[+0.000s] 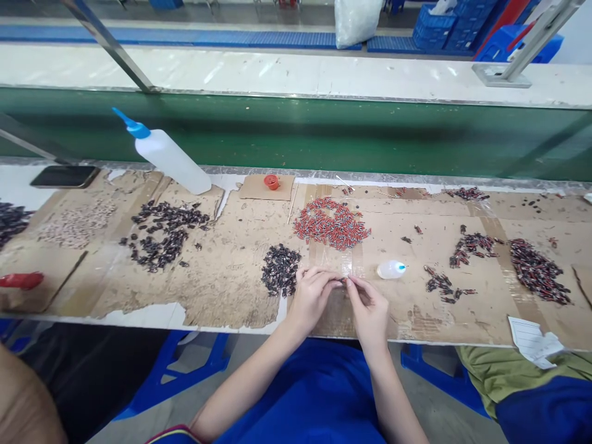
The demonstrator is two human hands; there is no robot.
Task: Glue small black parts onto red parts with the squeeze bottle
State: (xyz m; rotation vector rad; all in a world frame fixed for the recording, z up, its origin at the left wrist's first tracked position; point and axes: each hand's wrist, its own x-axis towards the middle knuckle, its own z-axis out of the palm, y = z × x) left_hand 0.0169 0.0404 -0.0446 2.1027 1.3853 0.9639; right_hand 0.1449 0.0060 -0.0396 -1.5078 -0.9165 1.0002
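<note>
Over the front part of the cardboard, my left hand (312,297) and my right hand (371,310) meet at the fingertips, both pinched closed. Between them is a tiny dark part (343,280) with a hint of red, too small to name and mostly covered by fingers. Just left of my left hand lies a pile of small black pieces (280,269). Beyond both hands spreads a heap of small red and grey pieces (330,223). A small white squeeze bottle (391,269) with a blue tip lies to the right of my right hand.
A large white bottle (173,161) with a blue nozzle stands tilted at the back left. Near it are black pieces (161,237) and a phone (65,176). A red cap (271,182) sits on cardboard. Red-black piles (539,271) lie right. Other people sit on both sides.
</note>
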